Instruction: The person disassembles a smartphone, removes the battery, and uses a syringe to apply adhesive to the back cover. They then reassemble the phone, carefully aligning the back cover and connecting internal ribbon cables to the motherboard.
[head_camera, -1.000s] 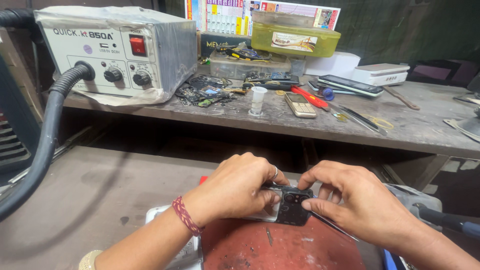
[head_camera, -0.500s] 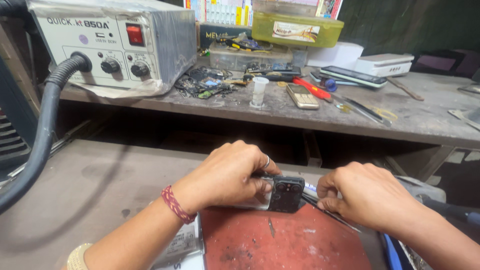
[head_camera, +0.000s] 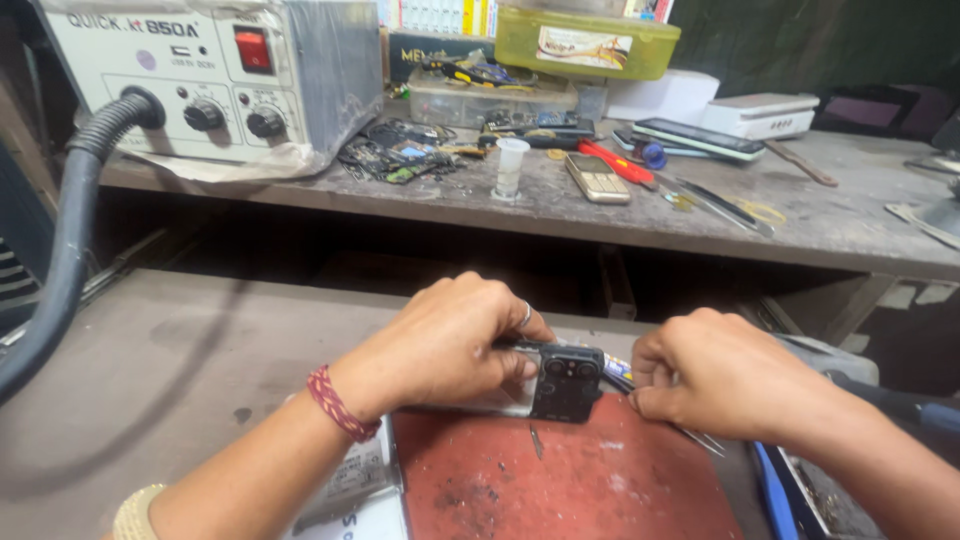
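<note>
Item in hand: black-and-silver smartphone body with a dark square camera block (head_camera: 560, 380), lying face down at the far edge of a worn red rubber work mat (head_camera: 560, 480) on the lower grey tabletop (head_camera: 180, 360).

Left hand (head_camera: 450, 345): fingers closed over the phone's left part, pinning it to the mat; red braided thread band at the wrist, ring on one finger.

Right hand (head_camera: 720, 375): fingers curled shut just right of the camera block, pinching thin metal tweezers (head_camera: 700, 440) whose ends show below the hand.

Labels and packages: grey box-shaped hot-air rework station (head_camera: 220, 70) with a red rocker switch and two black knobs, upper shelf, left; black ribbed hose (head_camera: 60, 250) running down from it. Yellow-green lidded plastic tub with a pale oblong label (head_camera: 585, 40), rear centre, atop a clear parts box (head_camera: 490, 95).

Change since half a second ago: the right hand has moved in closer to the phone; the left grip is unchanged.

Surroundings on the shelf: small white plastic bottle (head_camera: 510, 165), gold keypad phone (head_camera: 597, 178), red-handled tool (head_camera: 615, 160), dark flat smartphone (head_camera: 700, 138), white box (head_camera: 760, 115).
</note>
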